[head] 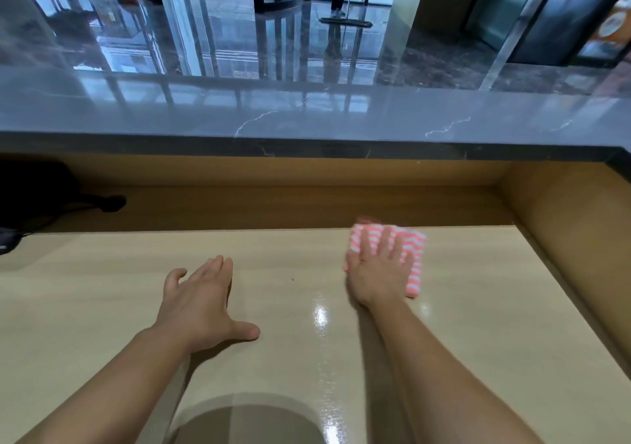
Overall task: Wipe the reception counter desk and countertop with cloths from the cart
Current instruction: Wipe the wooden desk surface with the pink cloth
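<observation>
A pink-and-white striped cloth (415, 255) lies folded on the light wooden desk (119, 290), toward its right side near the back edge. My right hand (379, 266) presses flat on the cloth with fingers spread and straight. My left hand (201, 300) rests palm-down on the bare desk to the left, fingers straight and thumb splayed out. A wet, shiny streak shows on the desk between and below the hands. Above the desk runs the dark grey marble countertop (307, 115).
Black cables and a dark device (30, 201) sit in the recess at the far left. A wooden side wall (573, 238) closes the desk on the right. Beyond the counter, a person with a flat mop (345, 22) stands on the glossy lobby floor.
</observation>
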